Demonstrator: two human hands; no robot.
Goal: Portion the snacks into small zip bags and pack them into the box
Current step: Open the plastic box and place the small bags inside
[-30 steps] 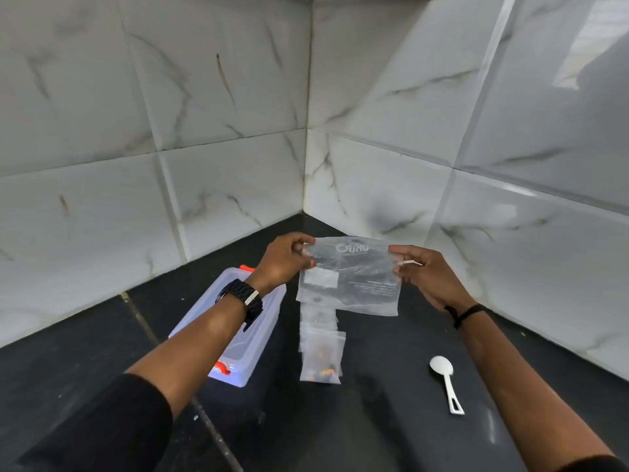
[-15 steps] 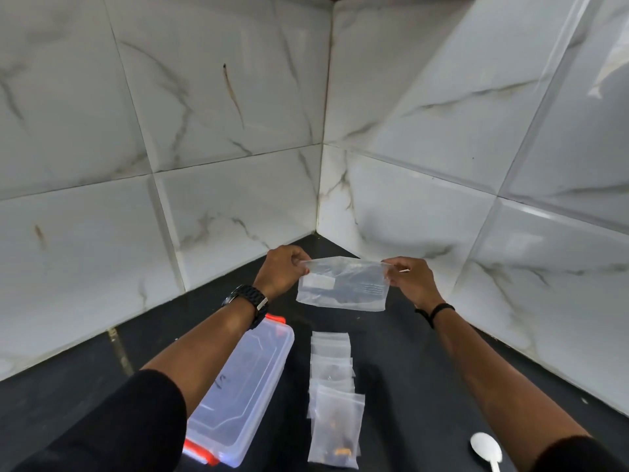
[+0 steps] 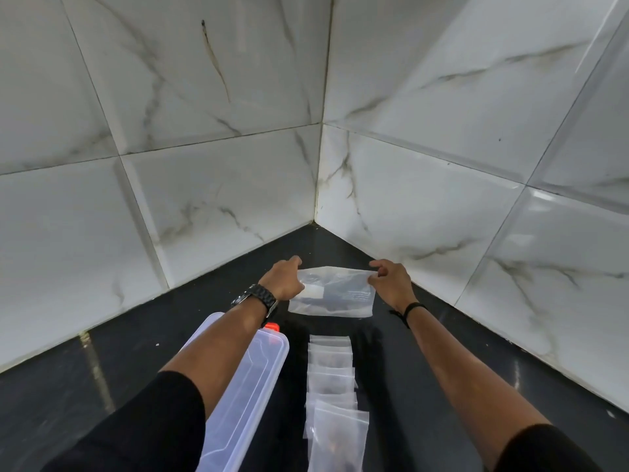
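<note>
Both hands hold one large clear bag [image 3: 332, 294] stretched between them, just above the dark desk [image 3: 102, 362] near its far corner where the two tiled walls [image 3: 204, 97] meet. The left hand [image 3: 282, 279] pinches the bag's left top corner with curled fingers; the right hand [image 3: 391, 279] pinches the right top corner the same way. The bag's long axis runs left to right between them, its mouth edge upward and away from the person, its body hanging down toward the desk. It looks nearly empty, though its contents are hard to make out.

The relation that matters lies nearer the person — a row of small zip bags [image 3: 332, 383] runs from just below the large bag back toward the near edge of the desk, overlapping one another, some with dark bits inside. The translucent lidded box [image 3: 248, 386] lies just to the left of that row, its long axis roughly parallel to it, with the left forearm crossing above its far end.

Judging from this, the left hand is the nearer one to the box and the right hand has the freer path to the small bags, once the large bag is let go.
</note>
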